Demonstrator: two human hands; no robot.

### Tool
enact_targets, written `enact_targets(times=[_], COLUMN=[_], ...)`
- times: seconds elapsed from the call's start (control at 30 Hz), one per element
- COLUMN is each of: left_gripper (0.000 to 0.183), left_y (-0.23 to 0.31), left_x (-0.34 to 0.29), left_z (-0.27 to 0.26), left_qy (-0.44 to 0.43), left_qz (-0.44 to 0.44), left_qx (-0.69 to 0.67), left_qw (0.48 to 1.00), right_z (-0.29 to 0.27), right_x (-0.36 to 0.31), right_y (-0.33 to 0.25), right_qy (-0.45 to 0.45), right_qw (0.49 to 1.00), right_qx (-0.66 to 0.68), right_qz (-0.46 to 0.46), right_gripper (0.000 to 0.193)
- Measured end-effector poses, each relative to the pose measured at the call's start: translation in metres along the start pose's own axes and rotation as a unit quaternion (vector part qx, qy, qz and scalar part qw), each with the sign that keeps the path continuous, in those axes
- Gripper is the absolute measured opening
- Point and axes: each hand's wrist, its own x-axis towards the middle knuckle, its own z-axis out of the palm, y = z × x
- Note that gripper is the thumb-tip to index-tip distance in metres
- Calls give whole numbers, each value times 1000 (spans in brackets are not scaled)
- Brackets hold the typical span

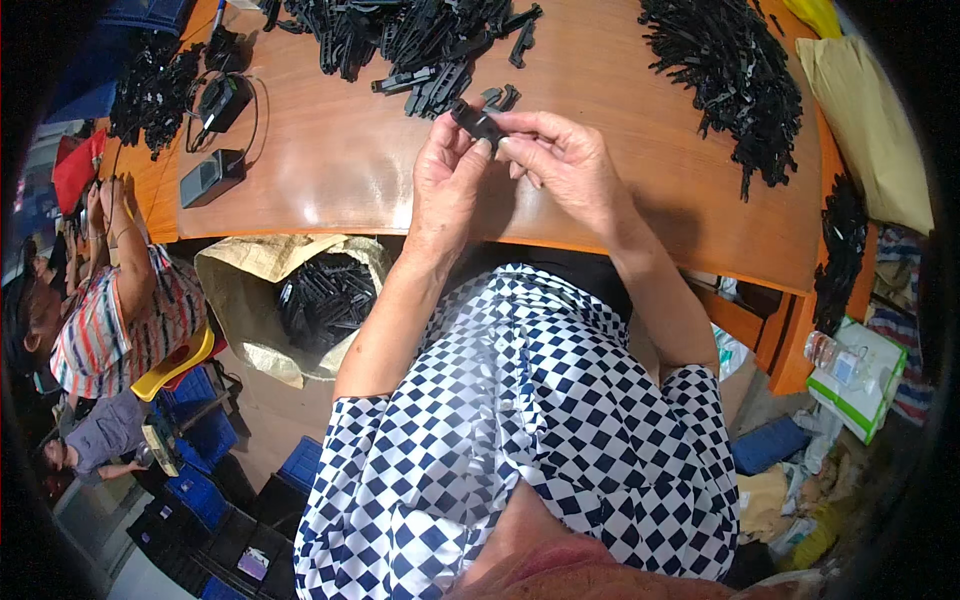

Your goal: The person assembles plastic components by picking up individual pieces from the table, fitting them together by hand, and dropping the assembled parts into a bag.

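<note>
Brown wooden tabletop (340, 150): large heap of black plastic parts (410, 35) piled far middle, another heap (728, 80) piled right, smaller heap (155, 95) left. Dark box (210, 180) parked near left front edge, second box (222, 102) just beyond.

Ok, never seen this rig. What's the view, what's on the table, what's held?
No robot: just a person's bare hands. One fisheye camera on the head looks down, so straight edges bend and the checkered top fills the lower middle. The left hand and right hand hold a small black plastic piece between their fingers, over a brown table. On it lie a middle heap and a right heap of black plastic parts, plus a dark boxy device at left. Below the edge, an open sack holds more black parts.
</note>
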Motion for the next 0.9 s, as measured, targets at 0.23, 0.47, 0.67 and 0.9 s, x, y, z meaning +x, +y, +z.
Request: enact_targets(times=[0.23, 0.47, 0.67, 0.9], left_gripper=[39, 40, 31, 25], left_y=[5, -5, -12, -16], left_x=[-8, -10, -14, -12], left_z=[7, 3, 8, 3], left_qy=[-22, -30, 25, 42], left_qz=[55, 74, 52, 7], left_qx=[88, 134, 121, 137], left_qw=[994, 988, 991, 990], right_z=[23, 26, 31, 22], right_x=[-9, -15, -20, -25], right_y=[6, 16, 29, 35], right_qy=[99, 155, 203, 181], right_qw=[994, 970, 947, 958], right_qx=[13, -109, -191, -168], right_qz=[-46, -154, -157, -145], right_gripper=[19, 12, 10, 13])
